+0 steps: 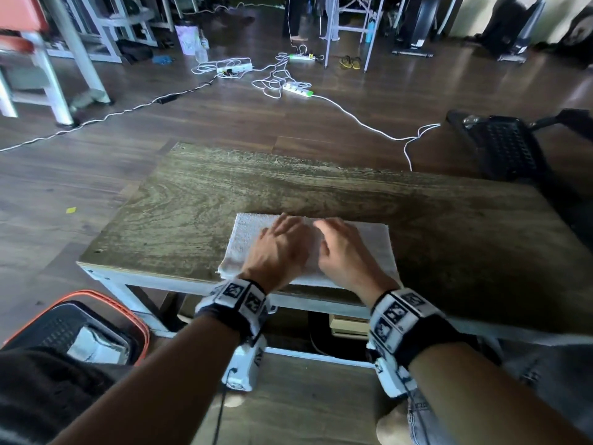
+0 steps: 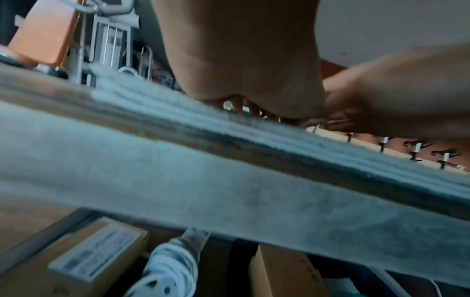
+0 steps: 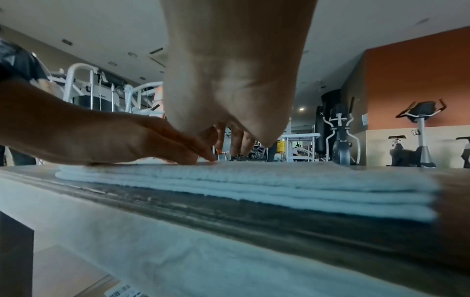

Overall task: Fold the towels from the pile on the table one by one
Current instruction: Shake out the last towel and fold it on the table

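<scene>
A white towel (image 1: pixel 244 239), folded into several flat layers (image 3: pixel 305 184), lies at the near edge of the wooden table (image 1: pixel 288 187). Both hands rest side by side on top of it. My left hand (image 1: pixel 282 242) lies palm down with straight fingers on the towel's middle. My right hand (image 1: pixel 340 245) lies flat beside it, fingers (image 3: pixel 236 142) reaching down onto the cloth. In the left wrist view the towel's edge (image 2: pixel 178 104) runs blurred under my palm (image 2: pixel 241 60). No pile of other towels shows on the table.
A black basket with an orange rim (image 1: pixel 80 329) stands on the floor at my lower left, holding something pale. A dark chair (image 1: pixel 503 149) is beyond the table's right corner. Cardboard boxes (image 2: pixel 84 261) sit under the table. Cables and power strips (image 1: pixel 295 88) lie on the floor ahead.
</scene>
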`<state>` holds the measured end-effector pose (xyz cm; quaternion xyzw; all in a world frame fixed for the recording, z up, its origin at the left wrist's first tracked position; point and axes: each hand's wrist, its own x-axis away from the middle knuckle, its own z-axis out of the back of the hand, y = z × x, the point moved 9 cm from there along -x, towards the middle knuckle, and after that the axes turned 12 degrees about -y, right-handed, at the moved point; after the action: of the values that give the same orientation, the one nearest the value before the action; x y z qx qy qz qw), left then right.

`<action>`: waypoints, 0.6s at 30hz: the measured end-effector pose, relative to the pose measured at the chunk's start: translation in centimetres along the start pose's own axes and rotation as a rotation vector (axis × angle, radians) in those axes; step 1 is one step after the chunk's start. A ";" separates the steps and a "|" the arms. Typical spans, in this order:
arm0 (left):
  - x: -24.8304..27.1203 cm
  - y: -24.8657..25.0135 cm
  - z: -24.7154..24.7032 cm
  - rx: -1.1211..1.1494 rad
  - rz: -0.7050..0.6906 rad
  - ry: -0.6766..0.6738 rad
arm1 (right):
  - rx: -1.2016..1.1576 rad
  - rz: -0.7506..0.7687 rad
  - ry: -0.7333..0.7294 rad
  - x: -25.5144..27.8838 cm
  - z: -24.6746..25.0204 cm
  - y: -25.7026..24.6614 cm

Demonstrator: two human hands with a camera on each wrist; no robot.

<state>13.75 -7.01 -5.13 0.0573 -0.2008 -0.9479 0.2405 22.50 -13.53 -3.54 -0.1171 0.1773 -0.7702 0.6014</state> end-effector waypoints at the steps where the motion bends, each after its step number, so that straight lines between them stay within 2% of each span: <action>1: -0.2 0.2 -1.0 -0.024 0.026 -0.029 | -0.015 -0.022 -0.029 -0.9 -1.2 0.1; 3: -0.3 -0.2 -2.6 -0.088 0.106 -0.080 | 0.006 -0.087 -0.084 -1.4 -3.4 1.0; 4: -0.3 -0.5 -2.9 -0.109 0.126 -0.090 | 0.062 -0.084 -0.066 -1.3 -3.9 1.3; 8: -0.3 -0.7 -2.8 -0.157 0.118 -0.094 | 0.235 -0.073 -0.048 -0.9 -4.2 1.7; 18: -0.4 -2.0 -2.8 -0.117 0.187 -0.114 | 0.284 -0.151 -0.088 -0.4 -4.1 2.6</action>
<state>13.77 -6.23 -8.55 -0.0298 -0.1629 -0.9331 0.3191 23.27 -13.14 -8.35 -0.0775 0.0305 -0.8246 0.5596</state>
